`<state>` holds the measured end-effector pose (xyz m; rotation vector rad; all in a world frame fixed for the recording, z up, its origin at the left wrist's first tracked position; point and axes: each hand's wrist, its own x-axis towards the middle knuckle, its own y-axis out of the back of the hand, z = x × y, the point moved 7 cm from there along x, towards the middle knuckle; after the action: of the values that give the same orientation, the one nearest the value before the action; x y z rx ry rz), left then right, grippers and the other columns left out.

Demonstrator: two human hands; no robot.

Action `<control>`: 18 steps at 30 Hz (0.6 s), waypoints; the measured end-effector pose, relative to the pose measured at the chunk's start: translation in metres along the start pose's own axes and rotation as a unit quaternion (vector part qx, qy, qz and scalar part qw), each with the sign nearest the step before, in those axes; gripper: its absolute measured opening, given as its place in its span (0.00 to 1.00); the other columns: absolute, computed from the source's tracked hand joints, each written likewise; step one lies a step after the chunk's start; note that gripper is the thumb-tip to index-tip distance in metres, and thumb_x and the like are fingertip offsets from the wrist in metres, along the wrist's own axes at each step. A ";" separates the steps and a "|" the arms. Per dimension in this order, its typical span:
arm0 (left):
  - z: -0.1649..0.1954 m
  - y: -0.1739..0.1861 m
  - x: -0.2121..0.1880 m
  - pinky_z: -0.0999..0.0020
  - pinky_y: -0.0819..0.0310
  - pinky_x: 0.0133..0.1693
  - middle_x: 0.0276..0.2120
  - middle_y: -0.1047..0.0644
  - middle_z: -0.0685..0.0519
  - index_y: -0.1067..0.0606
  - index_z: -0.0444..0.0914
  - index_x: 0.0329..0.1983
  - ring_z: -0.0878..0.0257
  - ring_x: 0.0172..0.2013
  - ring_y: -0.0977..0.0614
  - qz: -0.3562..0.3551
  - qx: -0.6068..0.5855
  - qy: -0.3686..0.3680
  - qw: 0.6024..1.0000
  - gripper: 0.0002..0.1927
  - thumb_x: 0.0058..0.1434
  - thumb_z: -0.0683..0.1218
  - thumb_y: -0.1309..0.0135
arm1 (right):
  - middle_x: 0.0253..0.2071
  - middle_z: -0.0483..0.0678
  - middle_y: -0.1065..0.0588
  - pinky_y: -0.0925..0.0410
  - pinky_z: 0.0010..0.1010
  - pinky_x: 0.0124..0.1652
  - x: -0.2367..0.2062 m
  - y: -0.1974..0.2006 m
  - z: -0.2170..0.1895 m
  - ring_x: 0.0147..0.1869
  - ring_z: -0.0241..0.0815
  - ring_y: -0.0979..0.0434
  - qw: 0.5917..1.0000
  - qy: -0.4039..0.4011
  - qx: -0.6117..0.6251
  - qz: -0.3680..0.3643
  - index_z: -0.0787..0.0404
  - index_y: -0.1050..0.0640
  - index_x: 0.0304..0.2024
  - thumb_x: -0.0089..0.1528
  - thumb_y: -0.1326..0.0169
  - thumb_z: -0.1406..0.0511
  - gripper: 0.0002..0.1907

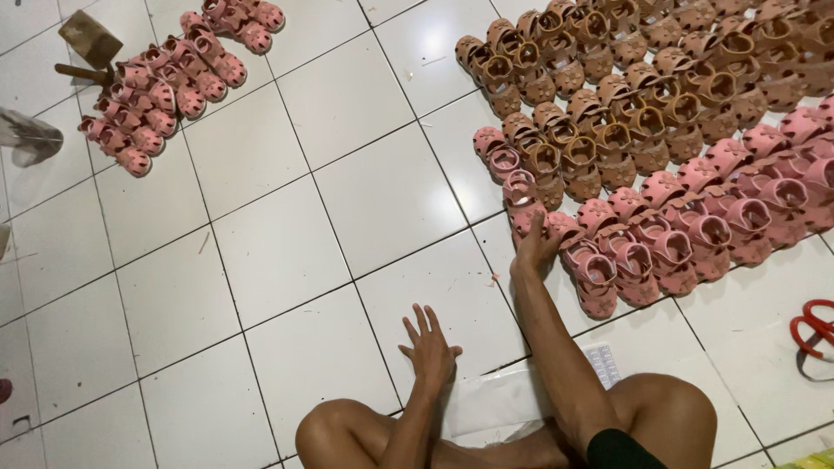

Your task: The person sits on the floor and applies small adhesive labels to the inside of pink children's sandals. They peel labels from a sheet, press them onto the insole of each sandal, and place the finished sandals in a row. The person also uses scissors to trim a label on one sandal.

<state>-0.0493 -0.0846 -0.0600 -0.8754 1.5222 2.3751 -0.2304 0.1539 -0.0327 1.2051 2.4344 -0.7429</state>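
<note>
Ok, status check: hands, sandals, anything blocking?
Left hand open, flat on the white tile floor. Right hand reaching onto a pink sandal at the row's near end. Nothing in the way.

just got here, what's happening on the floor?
A person sits cross-legged on the white tiled floor. The right hand reaches out and touches a pink sandal at the near-left corner of a large block of pink and brown sandals. The left hand hovers open and empty over the tiles. A smaller row of pink sandals lies far left; red scissors sit at right.
</note>
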 end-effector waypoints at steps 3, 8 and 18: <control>-0.001 0.000 -0.002 0.17 0.53 0.61 0.78 0.65 0.44 0.59 0.36 0.78 0.36 0.75 0.62 -0.003 -0.009 0.001 1.000 0.61 0.54 0.52 0.30 | 0.60 0.58 0.33 0.23 0.45 0.50 0.006 -0.012 0.003 0.59 0.52 0.25 0.998 0.008 0.037 -0.042 0.72 0.36 0.59 0.65 0.41 0.56 0.31; -0.003 -0.001 -0.001 0.17 0.54 0.62 0.78 0.66 0.44 0.59 0.37 0.78 0.37 0.76 0.63 -0.014 -0.010 0.010 1.000 0.60 0.54 0.51 0.30 | 0.59 0.59 0.30 0.24 0.44 0.52 0.013 -0.036 0.008 0.60 0.51 0.24 0.995 0.000 0.049 -0.084 0.71 0.35 0.59 0.66 0.43 0.55 0.30; -0.003 -0.001 -0.002 0.16 0.57 0.61 0.78 0.67 0.43 0.61 0.36 0.78 0.36 0.75 0.66 -0.024 -0.024 0.001 0.999 0.59 0.56 0.51 0.32 | 0.56 0.47 0.20 0.30 0.29 0.44 -0.014 -0.025 -0.007 0.51 0.45 0.15 0.902 -0.010 -0.430 -0.043 0.61 0.25 0.63 0.74 0.59 0.47 0.29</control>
<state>-0.0465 -0.0867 -0.0604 -0.9132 1.4338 2.3878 -0.2423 0.1367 -0.0123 0.7117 2.3544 0.3181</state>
